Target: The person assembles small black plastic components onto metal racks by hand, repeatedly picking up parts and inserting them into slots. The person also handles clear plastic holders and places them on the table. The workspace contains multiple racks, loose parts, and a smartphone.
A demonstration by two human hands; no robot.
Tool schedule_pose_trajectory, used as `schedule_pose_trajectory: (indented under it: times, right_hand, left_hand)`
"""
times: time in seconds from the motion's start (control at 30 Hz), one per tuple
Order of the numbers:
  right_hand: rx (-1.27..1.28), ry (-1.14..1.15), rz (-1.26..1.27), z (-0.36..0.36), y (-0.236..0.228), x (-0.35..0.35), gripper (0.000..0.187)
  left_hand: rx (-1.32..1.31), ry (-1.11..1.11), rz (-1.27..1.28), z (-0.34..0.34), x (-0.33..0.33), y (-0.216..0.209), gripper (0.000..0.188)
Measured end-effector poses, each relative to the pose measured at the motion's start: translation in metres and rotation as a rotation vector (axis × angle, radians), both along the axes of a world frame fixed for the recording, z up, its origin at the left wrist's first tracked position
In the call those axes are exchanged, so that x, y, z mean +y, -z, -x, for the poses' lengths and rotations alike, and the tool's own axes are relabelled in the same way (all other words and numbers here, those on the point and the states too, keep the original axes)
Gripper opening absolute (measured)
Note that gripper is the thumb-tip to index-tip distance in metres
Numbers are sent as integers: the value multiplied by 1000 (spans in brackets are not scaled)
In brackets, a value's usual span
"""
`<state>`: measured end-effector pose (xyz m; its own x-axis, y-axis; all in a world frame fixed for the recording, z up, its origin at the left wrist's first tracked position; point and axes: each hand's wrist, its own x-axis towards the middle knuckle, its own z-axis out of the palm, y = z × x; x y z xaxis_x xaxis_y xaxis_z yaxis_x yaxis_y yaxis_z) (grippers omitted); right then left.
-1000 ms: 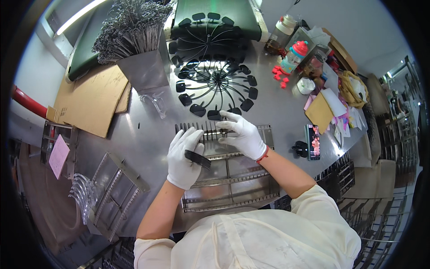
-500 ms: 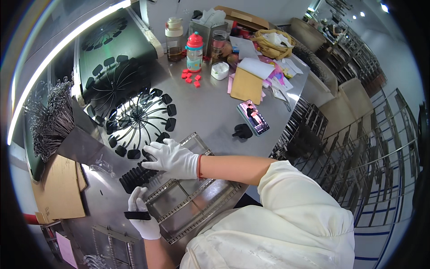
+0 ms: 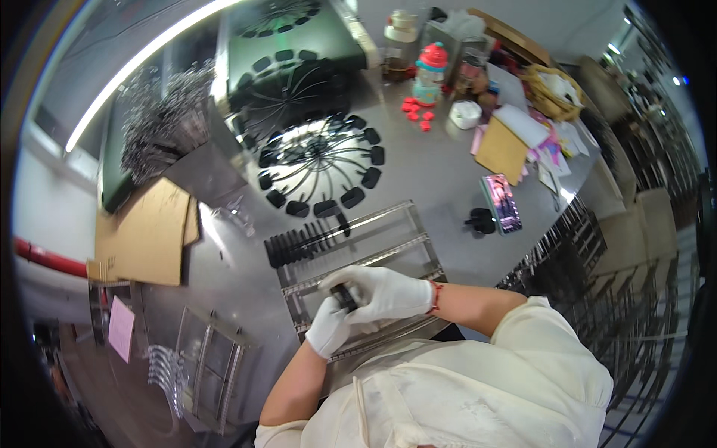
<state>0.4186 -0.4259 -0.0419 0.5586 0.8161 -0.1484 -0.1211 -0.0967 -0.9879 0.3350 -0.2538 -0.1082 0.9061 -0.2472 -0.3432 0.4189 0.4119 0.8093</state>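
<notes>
Work with slim black pieces [image 3: 344, 298] above a slotted metal rack [image 3: 396, 249] on the table [image 3: 455, 250]. The left hand [image 3: 328, 328] appears closed on the bundle; the right hand [image 3: 385, 293] meets it, its grip impossible to tell. The step seems to be separating pieces; extending the row of black strips [image 3: 302, 245] at the rack's far side would call for one piece freed and aligned. Fingertips blur, the bundle's count is hidden, and the hands cover part of the rack
</notes>
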Motion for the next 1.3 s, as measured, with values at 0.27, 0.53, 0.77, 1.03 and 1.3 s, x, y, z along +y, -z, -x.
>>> schedule_pose_trajectory:
  times: [0.27, 0.53, 0.77, 1.03, 1.3]
  right_hand:
    - [221, 458, -570, -69, 14, -28, 56]
    - [-564, 303, 43, -101, 39, -23, 47]
    - [-897, 223, 130, -104, 37, 5, 41]
    - [-984, 160, 250, -112, 33, -17, 45]
    - [-1092, 148, 381, -121, 23, -58, 51]
  left_hand:
    - [-1113, -186, -1399, -82, 8, -63, 56]
    - [-1067, -91, -1512, -95, 47, -70, 64]
    - [-978, -407, -1482, -63, 59, -61, 59]
    - [-721, -462, -1422, -35, 77, -51, 55]
    - [-676, -498, -1309, -25, 90, -47, 55]
